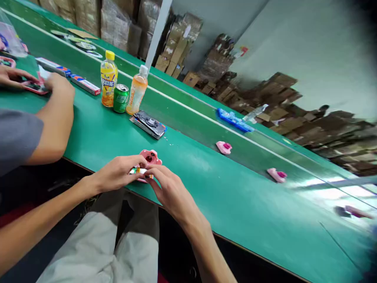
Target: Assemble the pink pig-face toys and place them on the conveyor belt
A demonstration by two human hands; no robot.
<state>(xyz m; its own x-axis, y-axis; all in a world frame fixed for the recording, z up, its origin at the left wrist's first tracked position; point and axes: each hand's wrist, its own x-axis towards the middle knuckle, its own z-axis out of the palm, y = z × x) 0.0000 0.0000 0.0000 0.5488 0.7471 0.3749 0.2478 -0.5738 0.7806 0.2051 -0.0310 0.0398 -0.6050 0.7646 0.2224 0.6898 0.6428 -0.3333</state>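
Note:
My left hand [118, 173] and my right hand [171, 192] meet at the near edge of the green conveyor belt [188, 169]. Between them they hold a pink plastic toy [150, 157], and my fingers hide most of it. A small shiny multicoloured packet [138, 171] lies against the toy, pinched under my fingertips. Farther along the belt, two similar pink toy pieces [224, 147] lie apart from my hands, with another [277, 175] beyond.
A co-worker's hands [35, 80] work on a pink item at the left. Two bottles [108, 78], a green can [121, 98] and a packaged grey item [148, 124] stand on the table. Blue packaging [235, 120] lies on the belt. Stacked cardboard boxes [265, 98] fill the background.

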